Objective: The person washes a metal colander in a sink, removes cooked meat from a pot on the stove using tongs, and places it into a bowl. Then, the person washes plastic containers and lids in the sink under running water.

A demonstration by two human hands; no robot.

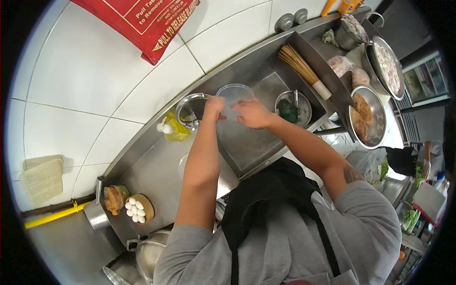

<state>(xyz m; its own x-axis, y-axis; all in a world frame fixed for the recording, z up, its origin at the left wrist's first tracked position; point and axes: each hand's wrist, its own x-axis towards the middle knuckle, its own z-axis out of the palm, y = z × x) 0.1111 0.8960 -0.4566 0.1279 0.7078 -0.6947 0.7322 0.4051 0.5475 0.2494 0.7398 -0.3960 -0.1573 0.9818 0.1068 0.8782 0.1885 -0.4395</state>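
My left hand (214, 107) is closed right by the end of the curved metal faucet (190, 99), at the left side of a clear round plastic container (236, 89). What its fingers grip, if anything, is hidden. Against the container's right side is my right hand (251, 113), its fingers stretched out and apart. Both hands are over the stainless steel sink (242, 149). A metal bowl (304, 114) with a green scouring pad (288, 110) sits in the sink to the right. Left of the faucet stands a yellow soap bottle (176, 130) with a white pump.
Bamboo skewers (299, 66) lie by the sink's far-right divider. Colanders with meat (363, 114) stand at right. Eggs (136, 210) in a round holder, a jar (115, 199) and a steel pot (149, 256) are at left. A red fire-blanket pouch (147, 28) hangs above.
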